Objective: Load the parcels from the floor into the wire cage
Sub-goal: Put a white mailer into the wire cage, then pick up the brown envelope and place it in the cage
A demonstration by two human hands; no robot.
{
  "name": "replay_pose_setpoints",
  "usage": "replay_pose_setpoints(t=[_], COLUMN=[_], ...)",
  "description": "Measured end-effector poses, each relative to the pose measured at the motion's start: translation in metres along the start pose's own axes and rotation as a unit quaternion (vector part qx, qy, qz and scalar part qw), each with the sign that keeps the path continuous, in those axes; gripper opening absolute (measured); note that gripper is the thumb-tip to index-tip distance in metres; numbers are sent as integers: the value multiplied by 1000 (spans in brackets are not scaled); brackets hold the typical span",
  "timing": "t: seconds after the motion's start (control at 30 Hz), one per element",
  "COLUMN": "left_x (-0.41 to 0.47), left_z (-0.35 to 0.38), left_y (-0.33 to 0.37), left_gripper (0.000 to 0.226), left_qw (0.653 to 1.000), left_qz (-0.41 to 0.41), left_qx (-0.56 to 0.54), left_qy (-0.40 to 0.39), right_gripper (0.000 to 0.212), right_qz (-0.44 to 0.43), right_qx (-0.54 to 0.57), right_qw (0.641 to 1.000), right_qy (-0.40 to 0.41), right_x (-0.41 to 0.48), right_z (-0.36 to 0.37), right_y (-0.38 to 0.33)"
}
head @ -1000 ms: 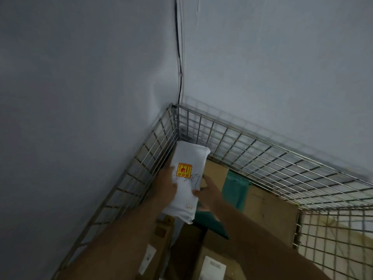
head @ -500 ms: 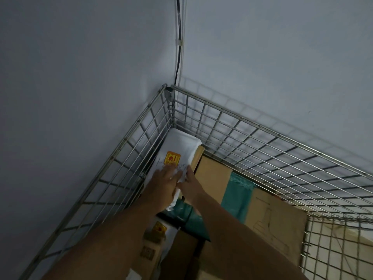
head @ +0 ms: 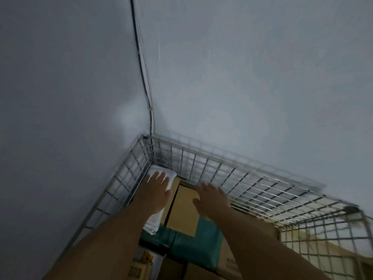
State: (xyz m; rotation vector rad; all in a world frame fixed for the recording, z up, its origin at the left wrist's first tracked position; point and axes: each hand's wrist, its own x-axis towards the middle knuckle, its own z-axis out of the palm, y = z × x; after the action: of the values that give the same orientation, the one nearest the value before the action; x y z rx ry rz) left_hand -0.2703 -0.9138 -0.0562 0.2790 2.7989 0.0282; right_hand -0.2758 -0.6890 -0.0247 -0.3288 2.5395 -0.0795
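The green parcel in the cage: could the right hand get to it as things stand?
Probably yes. The right hand hovers open over the brown box; the green parcel lies right beside that box, its top uncovered.

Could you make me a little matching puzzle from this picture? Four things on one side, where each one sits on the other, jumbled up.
Things:
1. white parcel
2. cardboard box
3. teal parcel
4. black cable

Places:
a. runs down the corner where the walls meet
b. in the wire cage's far corner, under the flat left hand
c. beside the white parcel, below the open right hand
d. nearer the person than the box

Pairs: 1-b, 2-c, 3-d, 4-a.
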Motion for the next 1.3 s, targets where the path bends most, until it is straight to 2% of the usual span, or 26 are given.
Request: replay_pose_setpoints(t=[0.03, 0.13, 0.17, 0.23, 0.3, 0.47, 0.6, 0.77, 0.93, 1.13, 1.3], left_x=[-5, -27, -41, -60, -92, -197, -290, -385, -458, -515, -528], left_z=[-31, -138, -188, -260, -343, -514, -600, -649, -659, -645, -622], left_y=[8, 53, 79, 117, 167, 311, 450, 623, 770, 903, 985], left_gripper=[59, 97, 101, 79, 67, 70, 69, 69, 69, 68, 68], left_qw=[1000, 999, 998, 997, 991, 965, 939, 905, 867, 823, 804], left_qz=[7, 12, 13, 14, 42, 90, 154, 266, 367, 466, 512], left_qx=[27, 7, 1, 4, 25, 74, 62, 41, 33, 29, 32], left_qy=[12, 36, 57, 71, 125, 234, 301, 330, 336, 323, 301], right_gripper=[61, 62, 63, 65, 65, 64, 65, 66, 66, 67, 66], right_qz=[2, 13, 22, 35, 58, 109, 192, 316, 427, 530, 580], right_qx=[-12, -27, -32, -41, -43, -67, -90, -83, -64, -45, -33], right_qw=[1000, 995, 991, 984, 970, 925, 881, 830, 778, 724, 702], right_qy=[26, 93, 126, 169, 233, 359, 423, 452, 457, 439, 413], right_x=[-15, -82, -117, -166, -245, -467, -643, -835, -986, -1103, -1154], right_z=[-28, -118, -156, -211, -274, -387, -424, -408, -369, -308, -268], right_y=[9, 34, 45, 59, 82, 151, 221, 310, 370, 427, 474])
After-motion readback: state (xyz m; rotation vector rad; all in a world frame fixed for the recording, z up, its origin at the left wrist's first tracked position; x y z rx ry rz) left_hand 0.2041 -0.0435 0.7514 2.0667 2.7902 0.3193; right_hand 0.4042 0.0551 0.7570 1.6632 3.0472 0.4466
